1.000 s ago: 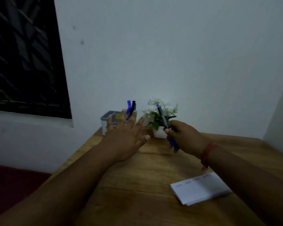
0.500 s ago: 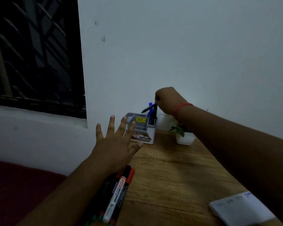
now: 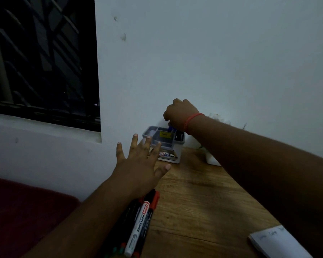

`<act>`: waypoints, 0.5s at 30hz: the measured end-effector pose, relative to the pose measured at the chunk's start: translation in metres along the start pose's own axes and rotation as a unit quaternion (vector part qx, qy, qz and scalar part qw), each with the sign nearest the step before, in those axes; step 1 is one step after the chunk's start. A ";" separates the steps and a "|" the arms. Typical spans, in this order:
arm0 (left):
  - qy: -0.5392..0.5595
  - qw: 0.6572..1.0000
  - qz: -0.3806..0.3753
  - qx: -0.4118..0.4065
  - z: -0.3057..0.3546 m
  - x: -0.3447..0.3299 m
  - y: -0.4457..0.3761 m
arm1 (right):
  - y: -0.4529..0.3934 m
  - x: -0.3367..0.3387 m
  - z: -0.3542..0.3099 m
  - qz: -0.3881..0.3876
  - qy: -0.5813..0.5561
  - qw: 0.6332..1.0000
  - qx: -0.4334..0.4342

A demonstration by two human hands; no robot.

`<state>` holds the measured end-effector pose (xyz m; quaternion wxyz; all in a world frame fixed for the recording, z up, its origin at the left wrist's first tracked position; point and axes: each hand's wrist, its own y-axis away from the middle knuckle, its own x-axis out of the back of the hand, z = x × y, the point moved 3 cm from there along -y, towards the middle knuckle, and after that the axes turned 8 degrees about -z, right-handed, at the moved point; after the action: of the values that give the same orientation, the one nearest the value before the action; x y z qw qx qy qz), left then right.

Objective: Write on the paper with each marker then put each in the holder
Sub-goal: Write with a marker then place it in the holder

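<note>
While the left hand (image 3: 138,164) hovers spread, the right hand's (image 3: 179,114) grip pinches a blue marker (image 3: 171,129) into the holder (image 3: 172,154).

The white marker (image 3: 138,229) lying on the table at about 7 o'clock carries a red brand patch whose word is too small to read, and below it, in dark capitals along the barrel, "WHITE BOARD". The grey holder (image 3: 168,146) near centre has a label on its front face ending in the letters "DP"; the rest is illegible. A yellow sticker (image 3: 165,134) inside it cannot be read. Faint handwriting on the paper (image 3: 276,241) at 5 o'clock is unreadable.
</note>
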<state>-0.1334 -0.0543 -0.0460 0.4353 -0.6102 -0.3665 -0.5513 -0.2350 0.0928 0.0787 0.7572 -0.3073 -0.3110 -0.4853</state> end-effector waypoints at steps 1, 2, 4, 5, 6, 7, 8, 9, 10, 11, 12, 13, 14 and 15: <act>0.001 1.000 -0.012 0.000 0.000 0.000 0.001 | 0.004 0.003 0.000 0.012 -0.005 1.000 0.005; 0.002 1.000 -0.027 0.002 -0.001 0.001 0.001 | 0.010 0.008 -0.001 0.027 -0.022 0.999 0.005; 0.004 0.998 -0.062 0.005 -0.005 0.001 0.004 | 0.029 0.016 -0.003 0.076 -0.080 0.994 0.004; 0.009 0.997 -0.078 -0.003 -0.005 0.001 0.004 | 0.042 0.018 -0.003 0.102 -0.110 0.989 0.007; 0.024 0.995 -0.095 -0.021 -0.005 0.002 0.006 | 0.058 0.019 -0.005 0.115 -0.135 0.984 0.013; 0.048 0.991 -0.113 -0.049 -0.004 0.004 0.008 | 0.076 0.019 -0.008 0.122 -0.155 0.980 0.023; 0.078 0.985 -0.129 -0.080 -0.002 0.007 0.010 | 0.096 0.018 -0.011 0.119 -0.174 0.977 0.029; 0.105 0.979 -0.139 -0.109 -0.001 0.009 0.013 | 0.117 0.015 -0.013 0.118 -0.191 0.974 0.036; 0.124 0.973 -0.141 -0.134 0.000 0.013 0.014 | 0.139 0.012 -0.015 0.113 -0.210 0.971 0.030; 0.135 0.969 -0.139 -0.154 0.000 0.016 0.016 | 0.160 0.007 -0.015 0.115 -0.230 0.966 0.030; 0.142 0.966 -0.133 -0.168 0.000 0.018 0.018 | 0.181 0.002 -0.013 0.108 -0.251 0.962 0.027; 0.146 0.965 -0.127 -0.176 -0.001 0.019 0.019 | 0.200 -0.007 -0.009 0.103 -0.272 0.956 0.030; 0.149 0.965 -0.124 -0.179 -0.002 0.020 0.020 | 0.221 -0.014 -0.005 0.094 -0.295 0.951 0.022; 0.146 0.965 -0.125 -0.178 -0.003 0.020 0.021 | 0.238 -0.025 -0.001 0.105 -0.308 0.945 0.029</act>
<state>-0.1122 -0.0648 -0.0289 0.2963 -0.5403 -0.2683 -0.7405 -0.0228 0.1867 0.0203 0.6801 -0.4503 -0.5088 -0.2753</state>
